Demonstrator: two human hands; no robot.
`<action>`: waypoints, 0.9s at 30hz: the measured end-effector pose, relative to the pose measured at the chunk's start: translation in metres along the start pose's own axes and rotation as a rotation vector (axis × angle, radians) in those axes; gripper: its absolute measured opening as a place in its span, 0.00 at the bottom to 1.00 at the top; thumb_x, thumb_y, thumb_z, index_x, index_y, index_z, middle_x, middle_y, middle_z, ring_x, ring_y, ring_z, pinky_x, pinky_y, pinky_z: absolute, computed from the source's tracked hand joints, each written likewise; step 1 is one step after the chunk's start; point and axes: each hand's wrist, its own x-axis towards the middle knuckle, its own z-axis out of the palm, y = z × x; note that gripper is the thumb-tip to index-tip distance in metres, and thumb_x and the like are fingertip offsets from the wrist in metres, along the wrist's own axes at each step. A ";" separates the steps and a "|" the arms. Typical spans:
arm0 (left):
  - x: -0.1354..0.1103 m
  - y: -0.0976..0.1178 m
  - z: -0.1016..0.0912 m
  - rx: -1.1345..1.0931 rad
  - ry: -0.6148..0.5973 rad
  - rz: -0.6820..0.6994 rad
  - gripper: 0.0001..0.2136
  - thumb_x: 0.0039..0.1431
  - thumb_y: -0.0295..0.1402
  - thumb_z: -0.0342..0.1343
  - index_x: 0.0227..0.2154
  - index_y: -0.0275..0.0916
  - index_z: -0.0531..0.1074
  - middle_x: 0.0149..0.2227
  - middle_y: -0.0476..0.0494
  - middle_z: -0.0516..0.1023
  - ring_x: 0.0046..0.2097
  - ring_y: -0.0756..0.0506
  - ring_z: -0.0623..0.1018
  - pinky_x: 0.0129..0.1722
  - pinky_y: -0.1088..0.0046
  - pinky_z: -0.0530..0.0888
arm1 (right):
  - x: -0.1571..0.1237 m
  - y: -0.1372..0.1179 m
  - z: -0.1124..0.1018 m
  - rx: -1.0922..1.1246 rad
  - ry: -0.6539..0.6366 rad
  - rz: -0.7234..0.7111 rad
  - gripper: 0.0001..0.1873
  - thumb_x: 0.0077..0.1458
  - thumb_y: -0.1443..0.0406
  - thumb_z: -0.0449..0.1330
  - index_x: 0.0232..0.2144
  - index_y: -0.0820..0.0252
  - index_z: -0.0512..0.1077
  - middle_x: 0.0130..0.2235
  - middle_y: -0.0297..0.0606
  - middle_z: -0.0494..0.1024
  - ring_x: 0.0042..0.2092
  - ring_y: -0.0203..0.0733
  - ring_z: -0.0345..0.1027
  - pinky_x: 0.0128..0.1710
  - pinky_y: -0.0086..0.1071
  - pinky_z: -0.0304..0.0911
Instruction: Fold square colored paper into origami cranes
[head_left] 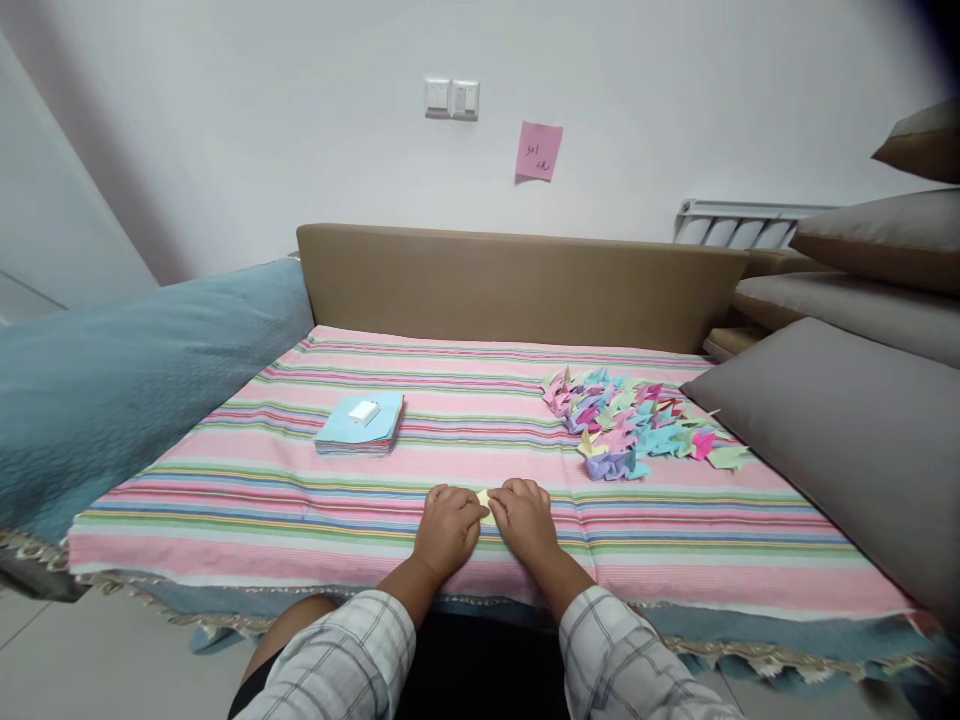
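My left hand point(448, 528) and my right hand point(527, 520) rest side by side on the striped cloth point(225, 480) near its front edge. Both have their fingers curled and pinched on a small pale yellow paper piece point(485, 503) held between them; most of it is hidden under the fingers. A stack of square paper sheets point(360, 425), light blue on top, lies to the far left with a small white block point(364, 411) on it. A heap of several folded paper shapes point(634, 425) in many colours lies to the far right.
A blue blanket point(112, 390) bulges at the left. Grey and brown cushions point(847, 420) are stacked at the right. A tan headboard point(517, 285) runs along the back below a white wall with a pink note point(538, 151) and switches point(452, 99).
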 end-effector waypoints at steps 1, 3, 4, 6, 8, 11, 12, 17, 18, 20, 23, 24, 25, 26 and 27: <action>0.000 0.000 0.000 -0.004 -0.001 -0.004 0.10 0.55 0.25 0.51 0.33 0.46 0.75 0.35 0.48 0.75 0.40 0.46 0.70 0.47 0.61 0.61 | 0.000 0.000 0.000 0.003 0.001 0.000 0.06 0.56 0.63 0.58 0.36 0.49 0.74 0.36 0.34 0.72 0.42 0.42 0.59 0.43 0.36 0.49; 0.001 0.001 -0.001 -0.010 -0.004 -0.012 0.09 0.56 0.26 0.51 0.32 0.45 0.75 0.34 0.47 0.74 0.39 0.46 0.69 0.47 0.61 0.61 | -0.001 0.000 0.000 0.007 0.007 0.001 0.06 0.56 0.63 0.58 0.35 0.49 0.74 0.36 0.34 0.72 0.42 0.42 0.59 0.43 0.36 0.49; 0.000 0.001 -0.001 -0.012 -0.004 -0.014 0.09 0.56 0.26 0.51 0.32 0.45 0.75 0.34 0.47 0.74 0.39 0.45 0.69 0.46 0.61 0.61 | -0.001 0.000 0.000 0.008 0.011 0.001 0.06 0.56 0.63 0.58 0.35 0.50 0.74 0.36 0.34 0.72 0.42 0.42 0.59 0.42 0.36 0.49; 0.000 0.000 0.000 -0.010 0.011 -0.013 0.09 0.56 0.27 0.51 0.32 0.45 0.75 0.36 0.46 0.74 0.41 0.45 0.69 0.45 0.62 0.62 | -0.001 0.000 0.000 0.011 0.016 -0.002 0.05 0.56 0.63 0.58 0.35 0.50 0.74 0.37 0.34 0.72 0.42 0.42 0.59 0.42 0.35 0.49; -0.001 -0.001 0.001 -0.002 0.033 -0.006 0.08 0.55 0.27 0.52 0.32 0.45 0.75 0.39 0.45 0.74 0.43 0.44 0.69 0.45 0.62 0.62 | -0.002 0.000 0.000 0.015 0.015 -0.006 0.05 0.56 0.64 0.58 0.34 0.50 0.74 0.37 0.34 0.72 0.42 0.41 0.59 0.42 0.35 0.50; -0.001 -0.001 0.001 -0.001 0.021 0.012 0.09 0.55 0.26 0.52 0.33 0.45 0.75 0.41 0.46 0.75 0.43 0.44 0.69 0.46 0.61 0.62 | -0.002 0.001 0.000 0.022 0.006 -0.013 0.06 0.58 0.63 0.56 0.35 0.50 0.74 0.38 0.33 0.72 0.42 0.41 0.59 0.42 0.34 0.49; 0.000 -0.001 0.001 -0.003 0.009 0.018 0.09 0.55 0.26 0.51 0.33 0.45 0.75 0.40 0.46 0.75 0.43 0.44 0.69 0.47 0.60 0.62 | -0.001 0.001 0.000 0.025 0.002 -0.013 0.07 0.59 0.63 0.55 0.35 0.50 0.73 0.38 0.32 0.72 0.42 0.41 0.59 0.42 0.35 0.49; 0.000 -0.001 0.000 0.017 -0.002 0.046 0.09 0.56 0.26 0.51 0.33 0.45 0.74 0.39 0.46 0.76 0.42 0.44 0.69 0.47 0.59 0.61 | 0.003 0.002 0.001 0.032 -0.021 0.024 0.07 0.59 0.62 0.54 0.33 0.50 0.73 0.37 0.33 0.73 0.41 0.41 0.60 0.42 0.35 0.49; -0.001 -0.001 0.000 0.023 0.000 0.051 0.09 0.56 0.26 0.51 0.33 0.45 0.74 0.39 0.46 0.75 0.42 0.44 0.69 0.47 0.59 0.61 | 0.003 0.001 0.001 0.031 -0.025 0.027 0.06 0.58 0.62 0.55 0.33 0.50 0.73 0.37 0.33 0.73 0.42 0.41 0.60 0.42 0.35 0.49; -0.001 -0.001 0.000 0.033 0.008 0.054 0.09 0.55 0.26 0.52 0.33 0.45 0.74 0.39 0.46 0.75 0.42 0.44 0.68 0.46 0.60 0.61 | 0.003 0.000 0.001 0.024 -0.027 0.022 0.05 0.57 0.63 0.56 0.35 0.50 0.73 0.38 0.33 0.73 0.42 0.41 0.60 0.43 0.35 0.49; -0.001 -0.001 0.001 0.038 0.015 0.044 0.08 0.55 0.26 0.52 0.32 0.45 0.75 0.38 0.46 0.74 0.41 0.44 0.68 0.44 0.61 0.62 | 0.004 -0.001 0.001 -0.005 -0.030 0.006 0.05 0.57 0.64 0.56 0.35 0.51 0.72 0.38 0.33 0.72 0.43 0.41 0.59 0.43 0.35 0.49; -0.001 -0.001 0.001 0.038 0.014 0.037 0.08 0.55 0.26 0.52 0.32 0.45 0.75 0.38 0.46 0.74 0.41 0.44 0.68 0.44 0.62 0.62 | 0.004 -0.001 0.001 -0.019 -0.034 -0.001 0.05 0.57 0.64 0.55 0.35 0.51 0.71 0.38 0.33 0.72 0.43 0.42 0.59 0.43 0.35 0.48; -0.001 -0.001 0.001 0.038 0.013 0.030 0.08 0.55 0.26 0.52 0.32 0.45 0.75 0.37 0.46 0.73 0.40 0.45 0.68 0.44 0.62 0.62 | 0.005 -0.001 0.001 -0.035 -0.040 -0.010 0.05 0.57 0.64 0.55 0.34 0.52 0.71 0.38 0.34 0.72 0.43 0.42 0.59 0.43 0.35 0.48; -0.001 -0.001 0.001 0.038 0.011 0.024 0.08 0.55 0.26 0.52 0.32 0.45 0.75 0.36 0.46 0.73 0.40 0.45 0.68 0.43 0.62 0.62 | 0.005 -0.001 0.001 -0.050 -0.048 -0.021 0.04 0.57 0.64 0.55 0.34 0.53 0.70 0.38 0.35 0.72 0.43 0.42 0.59 0.43 0.35 0.48; -0.001 -0.001 0.001 0.037 0.010 0.018 0.08 0.54 0.26 0.52 0.32 0.44 0.75 0.36 0.46 0.73 0.40 0.45 0.68 0.43 0.63 0.62 | 0.006 -0.001 0.002 -0.064 -0.057 -0.032 0.04 0.58 0.64 0.54 0.33 0.54 0.70 0.38 0.35 0.71 0.43 0.42 0.59 0.43 0.35 0.48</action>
